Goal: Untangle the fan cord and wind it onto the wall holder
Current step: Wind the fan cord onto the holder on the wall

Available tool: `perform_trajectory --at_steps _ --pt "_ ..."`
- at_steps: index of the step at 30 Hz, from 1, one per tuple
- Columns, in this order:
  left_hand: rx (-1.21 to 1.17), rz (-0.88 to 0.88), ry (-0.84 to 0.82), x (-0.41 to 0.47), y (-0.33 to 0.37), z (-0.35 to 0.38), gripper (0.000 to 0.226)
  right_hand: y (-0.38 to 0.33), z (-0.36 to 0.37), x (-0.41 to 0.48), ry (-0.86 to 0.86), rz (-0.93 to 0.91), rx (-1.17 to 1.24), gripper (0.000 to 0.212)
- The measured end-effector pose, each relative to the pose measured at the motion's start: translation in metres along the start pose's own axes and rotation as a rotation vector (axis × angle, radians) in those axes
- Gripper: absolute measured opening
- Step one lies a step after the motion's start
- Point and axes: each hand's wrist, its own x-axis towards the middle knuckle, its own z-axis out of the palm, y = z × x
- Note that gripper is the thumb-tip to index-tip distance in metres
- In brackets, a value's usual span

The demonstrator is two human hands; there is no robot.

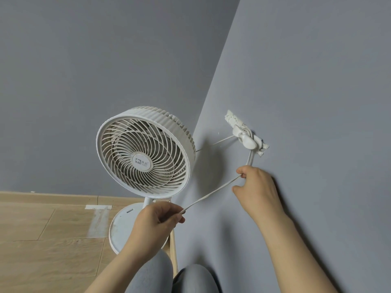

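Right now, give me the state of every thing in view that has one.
Thin white fan cord: stretched taut.
White plastic wall holder: fixed to the grey wall, cord looped on it.
Left hand: pinches the cord.
Right hand: grips the cord below the holder.
White round pedestal fan: upright on the wooden floor.

On my feed it's just a room corner: two matte blue-grey walls, the left wall (84, 70) a shade darker than the right wall (317, 70). Light wood-look plank floor (42, 240), with a matching skirting board (53, 196) along the left wall. There's a white strip (98, 207) and a pale scuffed streak (96, 225) on the planks. Lighting's soft and even.
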Motion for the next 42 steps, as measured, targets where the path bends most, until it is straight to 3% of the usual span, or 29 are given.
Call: perform_trajectory --at_steps 13,20,25,33,42 --pt "-0.115 -0.135 -0.117 0.018 -0.009 0.002 0.018 -0.007 0.022 0.025 0.025 -0.044 0.172 0.044" --pt "-0.012 -0.116 -0.025 0.032 -0.014 -0.005 0.015 -0.016 0.021 0.035 0.021 -0.084 0.182 0.041" --pt "0.109 -0.005 0.122 0.034 -0.019 -0.011 0.014 -0.021 0.014 0.039 0.025 -0.129 0.074 0.032" --pt "0.035 -0.012 0.193 0.033 -0.02 -0.016 0.015 -0.04 0.004 0.05 -0.116 -0.257 -0.216 0.016" --pt "0.102 0.068 0.06 0.034 -0.016 -0.012 0.008 -0.057 -0.001 0.082 -0.21 -0.361 -0.364 0.006"
